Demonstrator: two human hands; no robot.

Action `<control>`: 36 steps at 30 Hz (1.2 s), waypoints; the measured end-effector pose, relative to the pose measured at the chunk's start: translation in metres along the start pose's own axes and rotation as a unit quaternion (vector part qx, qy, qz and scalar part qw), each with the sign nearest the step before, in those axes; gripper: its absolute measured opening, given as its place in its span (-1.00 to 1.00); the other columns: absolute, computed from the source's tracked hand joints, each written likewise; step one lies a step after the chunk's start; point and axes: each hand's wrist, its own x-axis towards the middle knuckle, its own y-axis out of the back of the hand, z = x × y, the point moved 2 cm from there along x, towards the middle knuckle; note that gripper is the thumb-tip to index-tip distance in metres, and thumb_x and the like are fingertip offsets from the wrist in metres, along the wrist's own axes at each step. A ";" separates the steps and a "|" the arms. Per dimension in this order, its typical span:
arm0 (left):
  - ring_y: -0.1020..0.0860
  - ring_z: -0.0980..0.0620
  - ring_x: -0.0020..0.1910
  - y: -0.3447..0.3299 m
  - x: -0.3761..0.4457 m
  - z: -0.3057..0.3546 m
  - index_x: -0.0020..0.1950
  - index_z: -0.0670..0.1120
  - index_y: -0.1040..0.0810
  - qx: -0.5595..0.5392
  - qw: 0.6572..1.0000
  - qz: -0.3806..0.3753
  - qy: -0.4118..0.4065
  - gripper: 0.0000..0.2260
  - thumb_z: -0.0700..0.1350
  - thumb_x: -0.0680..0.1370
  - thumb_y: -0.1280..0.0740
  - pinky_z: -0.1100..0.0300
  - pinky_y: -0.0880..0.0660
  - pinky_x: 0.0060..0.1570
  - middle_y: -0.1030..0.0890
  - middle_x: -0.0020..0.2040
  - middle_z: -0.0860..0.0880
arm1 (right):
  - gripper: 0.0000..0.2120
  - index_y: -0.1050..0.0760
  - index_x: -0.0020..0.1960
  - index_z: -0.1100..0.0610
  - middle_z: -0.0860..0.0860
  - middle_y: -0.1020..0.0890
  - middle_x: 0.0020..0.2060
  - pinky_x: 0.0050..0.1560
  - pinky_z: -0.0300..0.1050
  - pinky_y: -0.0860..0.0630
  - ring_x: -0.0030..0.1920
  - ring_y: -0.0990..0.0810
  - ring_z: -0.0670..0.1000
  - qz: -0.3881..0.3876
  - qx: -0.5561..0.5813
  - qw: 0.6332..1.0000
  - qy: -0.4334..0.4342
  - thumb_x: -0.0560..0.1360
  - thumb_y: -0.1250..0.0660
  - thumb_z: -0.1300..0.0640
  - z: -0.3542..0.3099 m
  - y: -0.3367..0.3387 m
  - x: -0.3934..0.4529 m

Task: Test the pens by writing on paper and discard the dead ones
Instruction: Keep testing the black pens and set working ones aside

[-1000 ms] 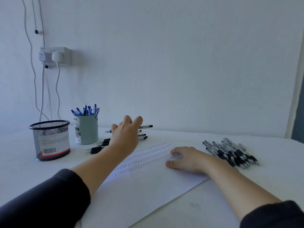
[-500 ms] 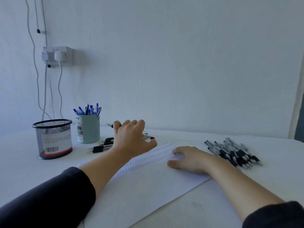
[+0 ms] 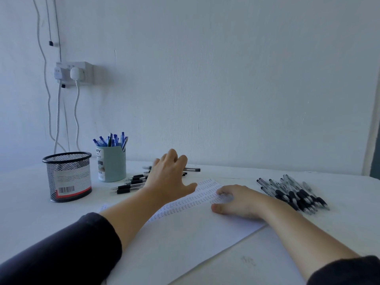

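A white sheet of paper [image 3: 185, 229] with rows of small test marks lies in front of me. My right hand [image 3: 238, 200] rests on its far right part, fingers relaxed, holding nothing. My left hand [image 3: 168, 177] reaches past the paper's far edge. Its fingers bend down over a loose group of black pens [image 3: 131, 183] and its thumb is spread out to the right. No pen is pinched that I can see. One pen [image 3: 193, 169] sticks out from behind the fingers. A larger pile of black pens [image 3: 294, 192] lies to the right of my right hand.
A black mesh cup [image 3: 67, 175] stands at the left. Beside it is a pale green cup [image 3: 112, 163] full of blue pens. Cables hang from a wall socket [image 3: 74, 74] down behind the table. The wall runs close behind the pens.
My left hand went from stretched fingers to fingers bent down over the black pens, thumb spread to the right. My right hand stayed on the paper.
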 end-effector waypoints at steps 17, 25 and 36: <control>-0.64 -0.02 -0.34 0.022 0.008 0.021 -0.16 -0.26 -0.56 -0.645 0.673 -0.022 0.360 -0.88 -0.22 0.51 -0.40 0.20 -0.63 -0.28 -0.65 -0.27 -0.19 | -0.33 -0.27 0.44 -0.16 -0.11 -0.21 0.48 0.42 -0.10 -0.13 0.47 -0.21 -0.03 -0.082 0.023 0.996 -0.004 0.39 -0.44 -0.15 0.003 0.023 -0.021; -0.58 -0.02 -0.48 0.007 -0.011 0.060 -0.15 -0.28 -0.49 -0.651 0.631 -0.092 0.412 -0.95 -0.34 0.51 -0.29 0.23 -0.55 -0.49 -0.58 -0.34 -0.21 | -0.31 -0.29 0.41 -0.22 -0.13 -0.25 0.45 0.36 -0.08 -0.19 0.43 -0.26 -0.01 -0.071 0.035 0.997 -0.020 0.35 -0.45 -0.20 0.007 0.022 -0.022; -0.52 0.02 -0.51 -0.002 -0.017 0.055 -0.27 -0.22 -0.50 -0.509 0.778 -0.103 0.354 -0.88 -0.41 0.39 -0.35 0.26 -0.48 -0.49 -0.55 -0.40 -0.16 | -0.11 -0.09 0.53 -0.12 -0.09 -0.19 0.51 0.46 -0.04 -0.13 0.47 -0.22 -0.01 -0.069 0.041 0.996 -0.030 0.33 -0.46 -0.22 0.007 0.020 -0.019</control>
